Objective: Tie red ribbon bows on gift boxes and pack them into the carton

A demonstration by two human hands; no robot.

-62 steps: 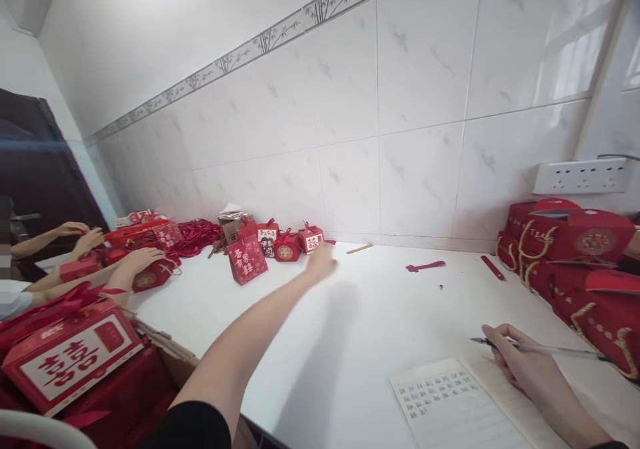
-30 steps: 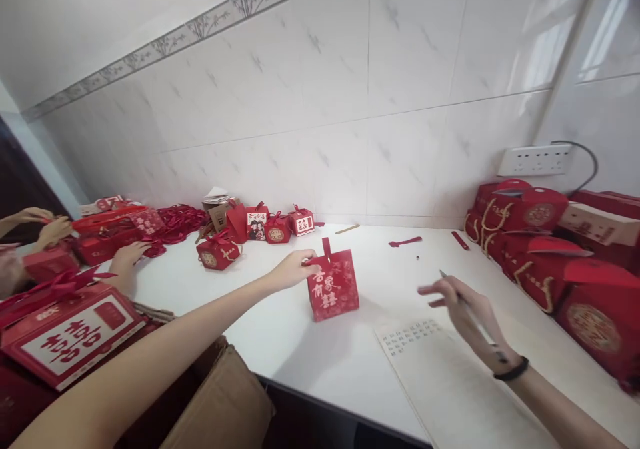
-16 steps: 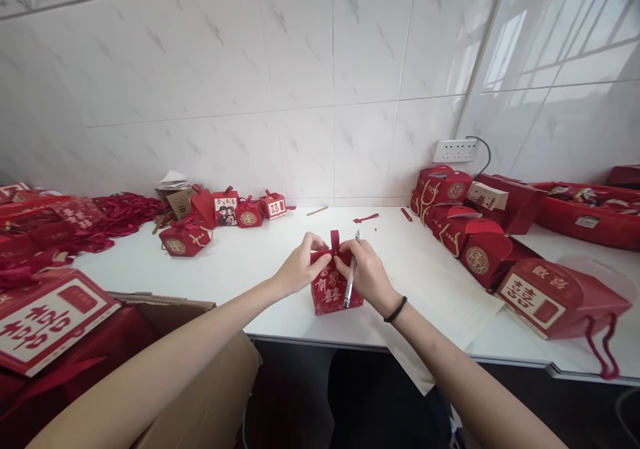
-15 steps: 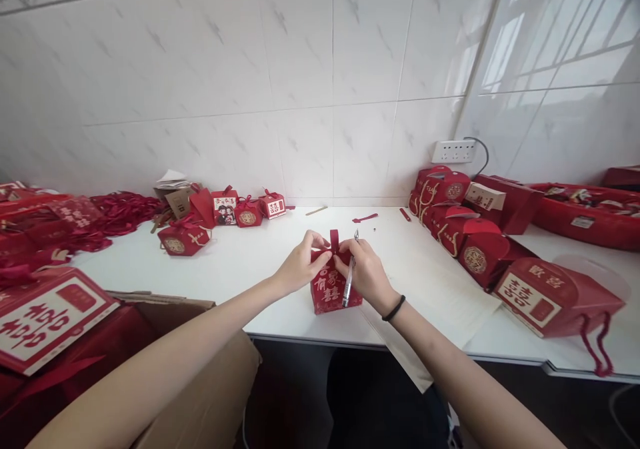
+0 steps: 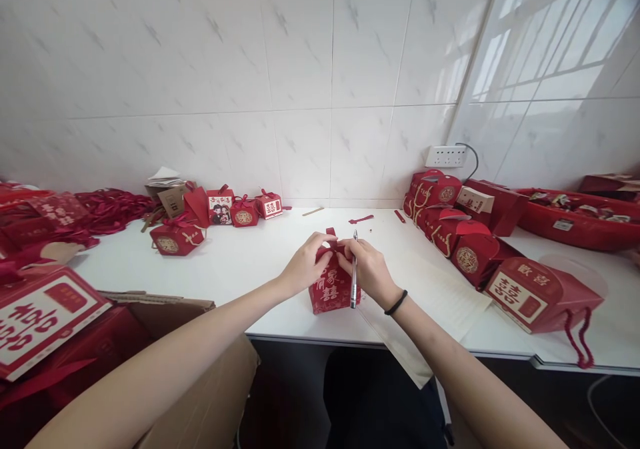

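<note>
A small red box with pale lettering stands upright near the table's front edge, a short red ribbon loop rising from its top. My left hand is closed on the upper left of the box, thumb in front near the ribbon's base. On the upper right, my right hand pinches the box top and also keeps a silver pen against its fingers, pointing up and down. The fingertips of both hands nearly meet and partly hide the top.
Red gift boxes line the right side, near a red basket. Smaller boxes and ribbons lie left. An open cardboard box sits at front left. Paper lies right of my hands.
Both hands have shifted slightly around the box top, and less of the ribbon loop shows above the fingers. The pen now stands more upright. The view has moved slightly.
</note>
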